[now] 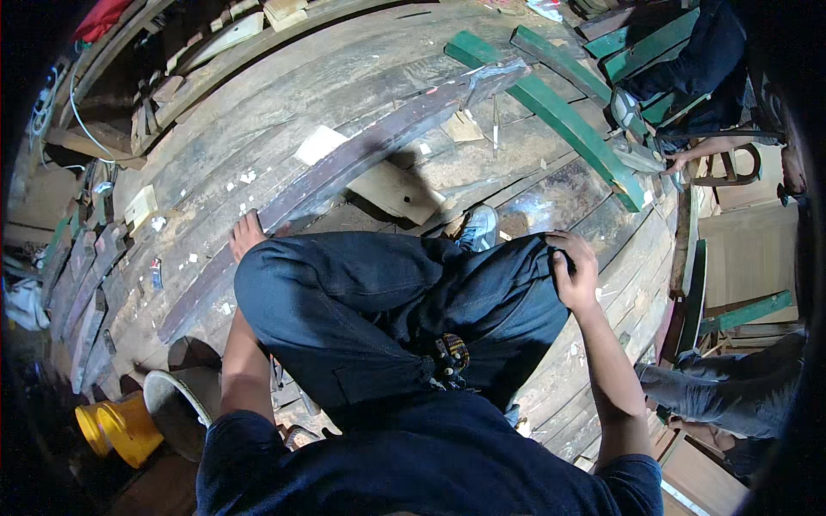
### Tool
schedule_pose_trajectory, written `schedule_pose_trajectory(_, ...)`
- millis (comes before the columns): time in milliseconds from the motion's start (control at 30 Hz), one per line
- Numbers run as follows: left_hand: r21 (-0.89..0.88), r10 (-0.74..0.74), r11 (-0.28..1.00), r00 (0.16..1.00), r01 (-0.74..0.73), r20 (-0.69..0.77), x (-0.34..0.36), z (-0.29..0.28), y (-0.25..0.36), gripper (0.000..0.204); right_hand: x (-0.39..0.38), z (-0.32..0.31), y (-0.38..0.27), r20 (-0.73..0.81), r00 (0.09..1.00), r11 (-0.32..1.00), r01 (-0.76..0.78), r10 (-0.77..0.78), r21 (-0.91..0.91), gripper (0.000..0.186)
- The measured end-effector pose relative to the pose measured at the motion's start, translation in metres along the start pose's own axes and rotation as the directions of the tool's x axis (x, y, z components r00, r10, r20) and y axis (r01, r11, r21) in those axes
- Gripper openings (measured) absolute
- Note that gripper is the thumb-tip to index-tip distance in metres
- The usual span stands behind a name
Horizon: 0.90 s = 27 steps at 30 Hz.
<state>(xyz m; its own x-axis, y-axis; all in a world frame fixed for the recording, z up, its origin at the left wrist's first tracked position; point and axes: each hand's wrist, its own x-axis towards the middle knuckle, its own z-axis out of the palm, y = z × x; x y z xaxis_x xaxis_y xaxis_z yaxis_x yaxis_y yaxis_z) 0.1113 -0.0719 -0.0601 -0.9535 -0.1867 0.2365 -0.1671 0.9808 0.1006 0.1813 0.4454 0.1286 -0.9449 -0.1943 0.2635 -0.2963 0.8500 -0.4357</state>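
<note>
I sit with both knees bent, in dark trousers. My left hand (247,234) hangs beside the left knee, fingers stretched toward or onto a long, curved brown beam (370,144); my knee covers part of that contact. On the right knee lies my right hand (575,268), thumb apart from the fingers, with nothing in it. The beam runs from the lower left up to the far middle, where its end lies over a green-painted beam (564,125). A pale wooden board (396,191) with a dark hole is on the floor beyond my knees.
A second green beam (559,64) lies at the far right. At right, another person's hand (686,162) is near a handsaw (731,165). A yellow container (129,428) and a grey bucket (182,404) stand at lower left. Wood offcuts (90,284) pile up at left.
</note>
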Motion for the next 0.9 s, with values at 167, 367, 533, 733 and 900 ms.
schedule_pose_trajectory(167, -0.008, -0.032, 0.999, 0.999, 0.032, 0.009, 0.000, 0.003, 0.001, 0.074, 0.001, -0.002, -0.003, -0.014, 1.000, 0.999, 0.026, -0.026, -0.024, 0.019)
schedule_pose_trajectory(367, -0.036, -0.019, 0.999, 0.999, 0.020, 0.034, 0.001, -0.006, 0.004, 0.072, 0.000, 0.000, 0.003, -0.002, 1.000, 1.000, 0.007, -0.007, -0.026, 0.020)
schedule_pose_trajectory(533, -0.114, 0.019, 0.993, 1.000, -0.020, -0.008, 0.001, -0.009, 0.005, 0.071, 0.000, -0.003, 0.000, 0.012, 1.000, 1.000, -0.009, 0.009, -0.002, 0.021)
schedule_pose_trajectory(733, -0.617, -0.270, 0.776, 0.953, 0.130, -0.140, 0.000, 0.014, -0.031, 0.044, 0.003, -0.001, -0.004, 0.005, 1.000, 1.000, 0.009, -0.009, -0.002, 0.020)
schedule_pose_trajectory(900, -0.908, -0.525, 0.364, 0.851, 0.206, -0.017, -0.003, -0.014, -0.068, 0.030, 0.002, 0.000, -0.001, -0.008, 1.000, 1.000, 0.024, -0.024, 0.020, 0.019)
